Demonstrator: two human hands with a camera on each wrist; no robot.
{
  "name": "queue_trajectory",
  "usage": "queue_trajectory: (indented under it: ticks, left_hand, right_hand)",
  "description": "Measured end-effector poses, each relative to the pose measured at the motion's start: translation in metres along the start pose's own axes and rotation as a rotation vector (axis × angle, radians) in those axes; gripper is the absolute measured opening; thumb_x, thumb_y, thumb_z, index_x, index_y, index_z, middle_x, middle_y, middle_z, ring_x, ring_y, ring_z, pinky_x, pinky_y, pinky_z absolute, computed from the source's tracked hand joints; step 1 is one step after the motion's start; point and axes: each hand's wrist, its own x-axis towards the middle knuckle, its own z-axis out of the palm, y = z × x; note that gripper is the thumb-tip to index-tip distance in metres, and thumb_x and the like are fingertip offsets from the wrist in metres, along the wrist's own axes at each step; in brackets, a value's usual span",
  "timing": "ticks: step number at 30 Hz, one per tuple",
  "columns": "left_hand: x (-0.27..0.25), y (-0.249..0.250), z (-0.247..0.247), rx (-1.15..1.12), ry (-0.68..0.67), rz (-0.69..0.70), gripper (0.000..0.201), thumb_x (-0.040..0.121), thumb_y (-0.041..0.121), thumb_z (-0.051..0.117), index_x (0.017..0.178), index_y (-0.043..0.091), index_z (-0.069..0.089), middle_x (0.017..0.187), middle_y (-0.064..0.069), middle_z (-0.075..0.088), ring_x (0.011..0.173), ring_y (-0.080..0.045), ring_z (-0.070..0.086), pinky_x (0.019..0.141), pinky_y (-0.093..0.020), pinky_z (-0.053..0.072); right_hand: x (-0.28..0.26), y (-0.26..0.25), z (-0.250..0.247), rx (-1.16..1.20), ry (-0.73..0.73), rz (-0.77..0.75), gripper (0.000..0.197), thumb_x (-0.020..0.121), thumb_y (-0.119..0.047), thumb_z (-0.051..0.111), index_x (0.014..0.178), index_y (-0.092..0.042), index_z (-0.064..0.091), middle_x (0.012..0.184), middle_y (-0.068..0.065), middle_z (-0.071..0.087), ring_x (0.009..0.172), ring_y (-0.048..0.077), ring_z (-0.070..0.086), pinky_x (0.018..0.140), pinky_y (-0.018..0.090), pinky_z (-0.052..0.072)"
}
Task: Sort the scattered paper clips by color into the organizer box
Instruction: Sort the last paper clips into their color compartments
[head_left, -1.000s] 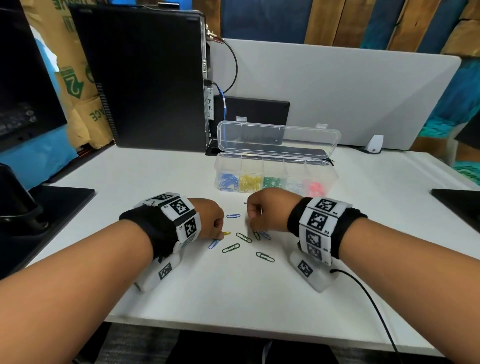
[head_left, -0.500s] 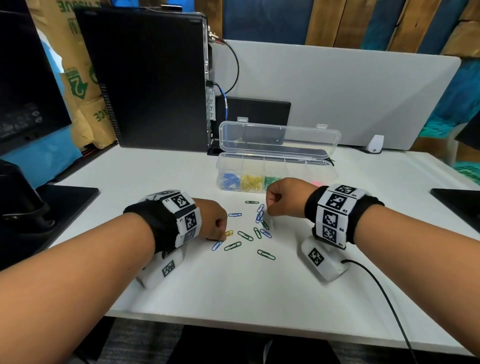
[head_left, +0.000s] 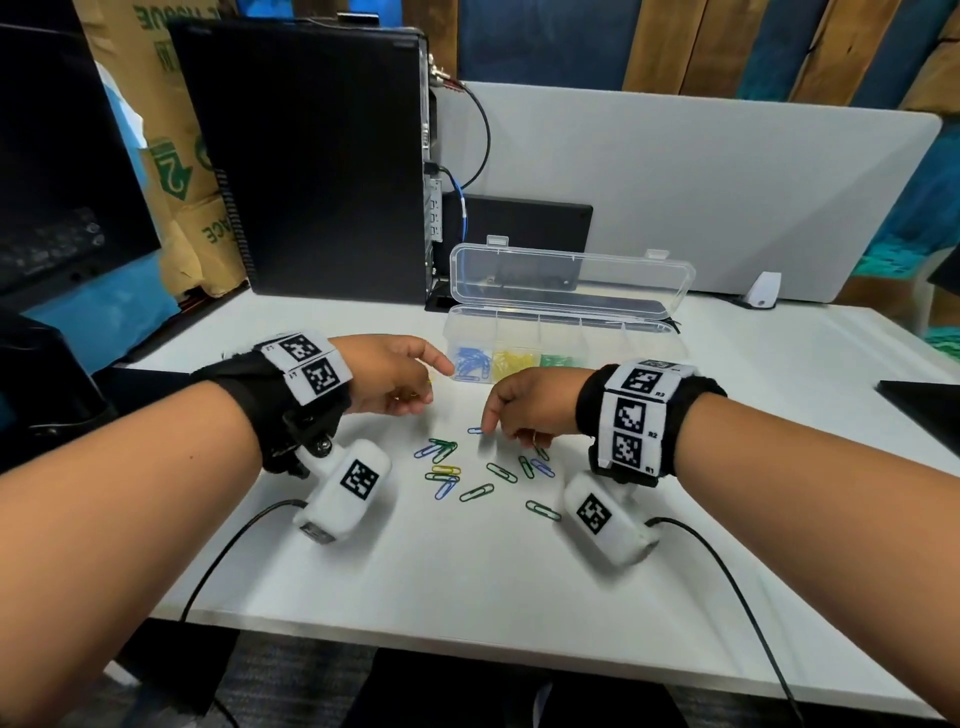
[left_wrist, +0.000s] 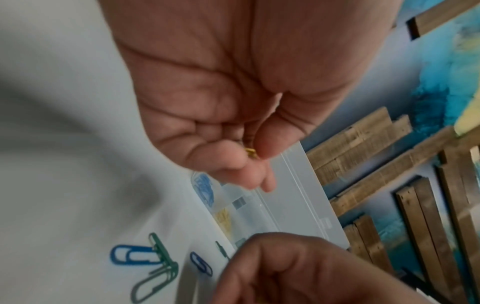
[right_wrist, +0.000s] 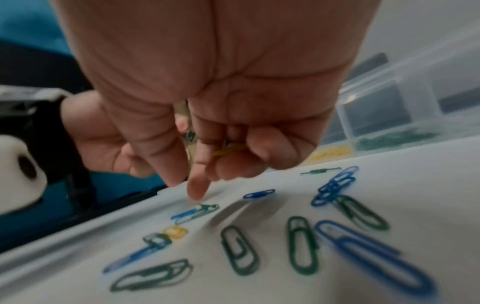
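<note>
The clear organizer box (head_left: 597, 347) stands open at the back of the white desk, with blue (head_left: 472, 361), yellow (head_left: 514, 361) and green (head_left: 558, 359) clips in separate compartments. Several blue, green and yellow paper clips (head_left: 488, 470) lie scattered in front of it. My left hand (head_left: 421, 387) is raised near the box's left end and pinches a yellow paper clip (left_wrist: 250, 152) between thumb and finger. My right hand (head_left: 498, 431) hovers low over the pile. Its index finger and thumb point down beside a small blue clip (head_left: 475, 431), and nothing is between them.
A black computer tower (head_left: 311, 156) and a white divider panel (head_left: 675, 197) stand behind the box. Dark objects sit at the desk's left edge and right edge (head_left: 924, 400). Wrist camera cables (head_left: 727, 571) trail over the front of the desk (head_left: 467, 597).
My left hand has lifted off the desk with the yellow clip and moved toward the box. My right hand went up to the box, then came back down to the scattered clips.
</note>
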Motion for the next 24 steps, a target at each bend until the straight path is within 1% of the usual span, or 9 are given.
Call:
queue_trajectory:
  ticks: [2, 6, 12, 14, 16, 19, 20, 22, 24]
  left_hand:
    - [-0.002, -0.004, -0.004, -0.072, -0.032, -0.036, 0.035, 0.089, -0.009, 0.035, 0.089, 0.013, 0.062, 0.06, -0.004, 0.052, 0.051, -0.013, 0.049, 0.045, -0.015, 0.043]
    - [-0.005, -0.01, -0.01, -0.179, -0.024, -0.097, 0.033, 0.091, -0.004, 0.032, 0.088, 0.01, 0.062, 0.065, -0.005, 0.052, 0.043, -0.008, 0.053, 0.042, -0.014, 0.044]
    - [-0.006, -0.014, -0.007, -0.19, 0.018, -0.15, 0.023, 0.092, 0.001, 0.041, 0.088, 0.012, 0.061, 0.071, -0.006, 0.057, 0.046, -0.009, 0.058, 0.044, -0.014, 0.049]
    - [-0.004, -0.016, -0.006, -0.195, 0.041, -0.164, 0.019, 0.093, 0.006, 0.044, 0.087, 0.012, 0.061, 0.073, -0.006, 0.058, 0.049, -0.01, 0.058, 0.046, -0.015, 0.05]
    - [-0.003, -0.018, -0.004, -0.211, 0.054, -0.187, 0.013, 0.093, 0.009, 0.048, 0.089, 0.011, 0.06, 0.075, -0.006, 0.059, 0.053, -0.012, 0.058, 0.048, -0.016, 0.051]
    - [0.0, -0.016, -0.001, -0.256, 0.045, -0.213, 0.01, 0.092, 0.009, 0.048, 0.094, 0.008, 0.059, 0.078, -0.008, 0.058, 0.062, -0.015, 0.056, 0.05, -0.017, 0.052]
    - [0.002, -0.014, 0.0, -0.277, 0.034, -0.208, 0.012, 0.093, 0.008, 0.046, 0.092, 0.008, 0.059, 0.078, -0.009, 0.058, 0.064, -0.016, 0.055, 0.05, -0.017, 0.053]
    - [0.009, -0.007, 0.002, -0.328, 0.013, -0.183, 0.016, 0.095, 0.006, 0.043, 0.088, 0.007, 0.058, 0.078, -0.011, 0.057, 0.068, -0.018, 0.056, 0.052, -0.018, 0.055]
    - [0.018, 0.007, 0.002, -0.367, 0.016, -0.151, 0.014, 0.094, 0.006, 0.045, 0.09, 0.006, 0.059, 0.08, -0.012, 0.059, 0.071, -0.019, 0.059, 0.057, -0.02, 0.056]
  right_hand:
    - [0.002, -0.01, 0.005, -0.146, -0.037, -0.008, 0.01, 0.089, -0.018, 0.054, 0.088, -0.021, 0.064, 0.07, -0.003, 0.054, 0.063, 0.012, 0.05, 0.058, 0.021, 0.042]
    - [0.013, -0.023, 0.018, -0.407, -0.026, -0.047, 0.024, 0.087, -0.029, 0.061, 0.108, -0.018, 0.066, 0.097, -0.004, 0.063, 0.09, 0.013, 0.056, 0.079, 0.024, 0.044]
    - [0.026, -0.032, 0.032, -0.539, -0.05, -0.092, 0.034, 0.086, -0.029, 0.065, 0.114, -0.01, 0.065, 0.094, -0.003, 0.056, 0.089, 0.012, 0.05, 0.079, 0.023, 0.04]
    - [0.027, -0.032, 0.034, -0.529, -0.059, -0.082, 0.032, 0.085, -0.027, 0.064, 0.111, -0.009, 0.066, 0.092, -0.001, 0.056, 0.088, 0.014, 0.05, 0.081, 0.026, 0.043]
    - [0.028, -0.03, 0.032, -0.507, -0.086, -0.059, 0.024, 0.084, -0.027, 0.065, 0.102, -0.012, 0.067, 0.083, -0.003, 0.057, 0.085, 0.014, 0.051, 0.079, 0.027, 0.045]
    - [0.029, -0.024, 0.016, -0.38, -0.121, -0.009, 0.014, 0.081, -0.028, 0.07, 0.09, -0.018, 0.065, 0.066, -0.008, 0.053, 0.065, 0.01, 0.049, 0.06, 0.02, 0.041]
    - [0.029, -0.022, 0.007, -0.311, -0.11, 0.018, 0.013, 0.081, -0.027, 0.071, 0.088, -0.017, 0.065, 0.064, -0.007, 0.053, 0.061, 0.009, 0.047, 0.057, 0.02, 0.04]
    - [0.03, -0.016, -0.014, -0.171, -0.025, 0.068, 0.01, 0.079, -0.021, 0.071, 0.076, -0.014, 0.064, 0.06, -0.003, 0.053, 0.056, 0.012, 0.046, 0.057, 0.022, 0.042]
    - [0.034, -0.011, -0.036, -0.074, 0.116, 0.108, 0.012, 0.078, -0.017, 0.07, 0.07, -0.013, 0.063, 0.057, 0.0, 0.054, 0.056, 0.016, 0.046, 0.061, 0.026, 0.044]
